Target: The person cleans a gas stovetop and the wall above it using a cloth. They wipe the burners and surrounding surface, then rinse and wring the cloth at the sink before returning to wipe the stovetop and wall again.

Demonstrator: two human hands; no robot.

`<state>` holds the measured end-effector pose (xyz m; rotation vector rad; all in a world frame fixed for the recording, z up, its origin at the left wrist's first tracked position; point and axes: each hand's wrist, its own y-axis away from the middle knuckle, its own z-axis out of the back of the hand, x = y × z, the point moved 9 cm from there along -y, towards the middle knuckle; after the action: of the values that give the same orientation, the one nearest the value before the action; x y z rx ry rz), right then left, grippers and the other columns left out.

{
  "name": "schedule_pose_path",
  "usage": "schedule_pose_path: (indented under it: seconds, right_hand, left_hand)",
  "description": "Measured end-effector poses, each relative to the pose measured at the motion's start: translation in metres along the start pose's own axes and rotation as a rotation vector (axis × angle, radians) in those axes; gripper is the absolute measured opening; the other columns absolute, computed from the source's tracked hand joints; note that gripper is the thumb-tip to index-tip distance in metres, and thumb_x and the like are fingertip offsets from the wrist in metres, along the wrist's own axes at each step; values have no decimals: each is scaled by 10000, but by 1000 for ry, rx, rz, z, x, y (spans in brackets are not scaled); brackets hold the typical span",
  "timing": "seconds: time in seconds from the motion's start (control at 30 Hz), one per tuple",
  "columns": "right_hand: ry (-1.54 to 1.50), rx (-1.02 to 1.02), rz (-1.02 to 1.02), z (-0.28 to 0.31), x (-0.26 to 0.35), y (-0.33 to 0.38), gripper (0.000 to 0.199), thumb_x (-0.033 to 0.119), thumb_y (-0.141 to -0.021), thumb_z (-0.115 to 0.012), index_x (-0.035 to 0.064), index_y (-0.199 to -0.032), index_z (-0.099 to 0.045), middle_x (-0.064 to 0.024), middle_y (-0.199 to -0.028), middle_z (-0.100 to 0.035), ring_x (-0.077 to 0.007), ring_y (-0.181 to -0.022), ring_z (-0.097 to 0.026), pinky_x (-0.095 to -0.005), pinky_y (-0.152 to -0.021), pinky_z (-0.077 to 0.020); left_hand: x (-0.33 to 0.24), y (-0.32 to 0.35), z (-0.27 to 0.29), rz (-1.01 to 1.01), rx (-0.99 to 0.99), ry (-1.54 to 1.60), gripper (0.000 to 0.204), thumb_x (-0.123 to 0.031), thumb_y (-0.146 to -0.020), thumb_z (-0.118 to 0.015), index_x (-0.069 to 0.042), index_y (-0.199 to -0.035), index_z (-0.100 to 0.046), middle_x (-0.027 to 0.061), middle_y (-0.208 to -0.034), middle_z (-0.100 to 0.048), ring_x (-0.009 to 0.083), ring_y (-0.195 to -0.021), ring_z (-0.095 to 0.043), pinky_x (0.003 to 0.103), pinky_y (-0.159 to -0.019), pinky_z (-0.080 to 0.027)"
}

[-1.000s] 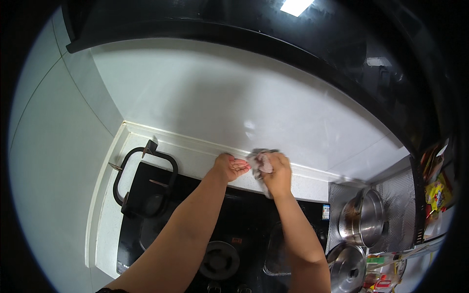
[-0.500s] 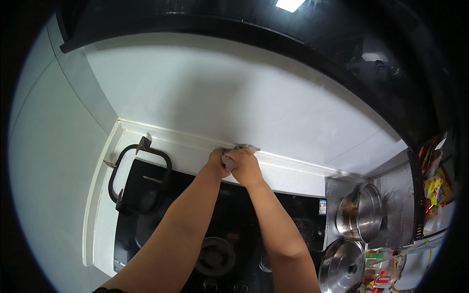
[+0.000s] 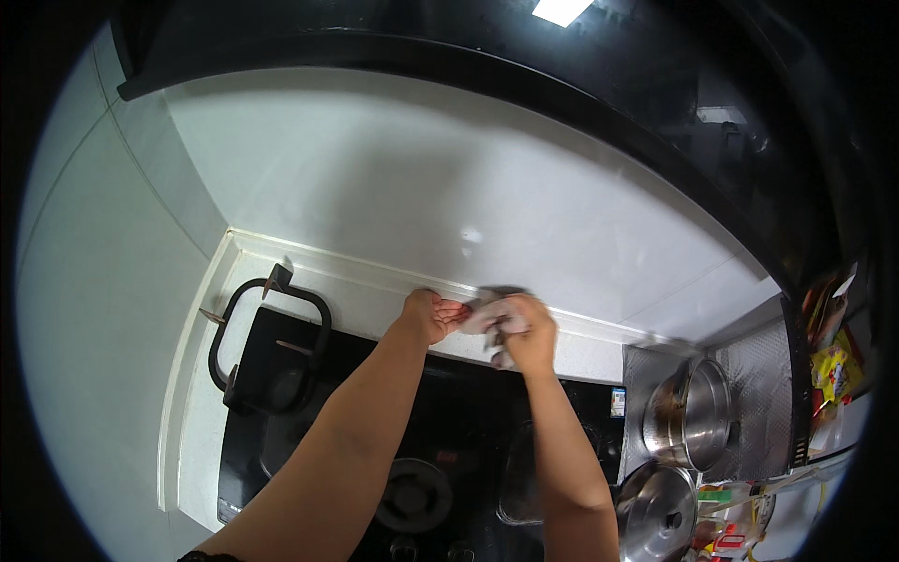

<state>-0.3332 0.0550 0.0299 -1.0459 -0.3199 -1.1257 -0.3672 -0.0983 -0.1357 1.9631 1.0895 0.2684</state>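
Note:
My right hand (image 3: 532, 335) grips a crumpled greyish-pink cloth (image 3: 492, 318), blurred by motion, above the white ledge (image 3: 365, 298) behind the stove. Part of the cloth dangles below the fingers. Just left of it is my left hand (image 3: 433, 317), palm turned up, with its fingers stretched toward the cloth. Whether the fingertips touch the cloth I cannot tell. Beneath both forearms lies the black gas stove (image 3: 459, 403), its middle burner (image 3: 413, 495) showing between them.
A black pan support (image 3: 323, 304) rests at the stove's left. To the right stand a steel pot (image 3: 670, 417) and a steel lid (image 3: 646, 520) beside foil-like panels (image 3: 758, 403). Coloured packets (image 3: 833, 365) fill the far right. A dark range hood (image 3: 421, 47) overhangs the white wall (image 3: 309, 169).
My hands have come apart. The right one moved to the right with the cloth, which now hangs loosely and shows more. My left hand has opened, palm up, almost in place.

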Motion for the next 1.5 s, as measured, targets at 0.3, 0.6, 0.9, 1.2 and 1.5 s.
schedule_pose_path:
  seconds: [0.3, 0.6, 0.9, 1.2, 1.5]
  right_hand:
    - [258, -211, -100, -53, -5, 1, 311, 3, -635, -707, 87, -933, -668, -113, -971, -655, -342, -988, -559, -441, -868, -467]
    - [301, 357, 98, -95, 11, 9, 319, -47, -608, -646, 74, -901, -683, -111, -940, -679, -340, -945, -582, -411, -865, -461]
    - [-1, -356, -791, 1, -59, 42, 213, 38, -681, -672, 1, -891, -672, -183, -898, -697, -309, -868, -682, -371, -790, -520]
    - [519, -2, -156, -93, 0, 11, 230, 47, -635, -717, 46, -860, -666, -163, -911, -666, -401, -937, -566, -462, -828, -462]
    - [-96, 431, -481, -31, -46, 41, 318, -84, -638, -581, 8, -928, -672, -188, -892, -691, -282, -865, -680, -364, -753, -543]
  left_hand:
    - [4, -14, 0, 20, 95, -5, 269, -131, -924, -327, 62, -977, -506, 182, -991, -541, 281, -902, -566, 396, -775, -511]
    - [2, -33, 8, -12, 121, -46, 215, -108, -897, -370, 33, -967, -518, 154, -987, -579, 263, -864, -603, 395, -770, -541]
    - [6, -5, -3, -32, 53, -82, 394, -105, -920, -303, 192, -1101, -486, 328, -1165, -543, 454, -1110, -547, 516, -1012, -442]
    - [1, -42, 19, -93, 42, -38, 120, -66, -875, -450, -47, -774, -511, 83, -756, -540, 188, -570, -492, 331, -506, -465]
    - [-19, 51, 35, -180, -201, -169, 322, -108, -906, -333, 122, -1022, -526, 270, -1060, -581, 388, -986, -592, 497, -929, -475]
